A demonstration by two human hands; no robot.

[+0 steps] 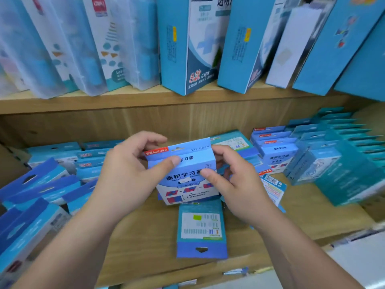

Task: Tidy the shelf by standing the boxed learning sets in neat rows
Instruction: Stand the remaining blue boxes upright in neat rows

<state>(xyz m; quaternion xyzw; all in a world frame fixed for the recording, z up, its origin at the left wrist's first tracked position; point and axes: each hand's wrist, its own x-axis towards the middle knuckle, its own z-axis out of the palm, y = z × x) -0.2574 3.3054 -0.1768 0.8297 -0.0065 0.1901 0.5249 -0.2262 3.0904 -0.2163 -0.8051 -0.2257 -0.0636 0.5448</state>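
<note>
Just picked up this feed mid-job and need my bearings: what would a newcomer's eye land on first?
Dead centre, the left hand and right hand hold a light blue box upright at the lower shelf. Just in front of it a second box lies flat. A jumble of toppled boxes fills the shelf's left side, and neat standing rows sit at right.

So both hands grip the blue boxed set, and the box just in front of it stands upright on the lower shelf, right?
Not quite. The left hand and right hand do both grip the blue boxed set, but the box in front of it lies flat on the lower shelf, back side up, not upright. The head view shows it.
</note>
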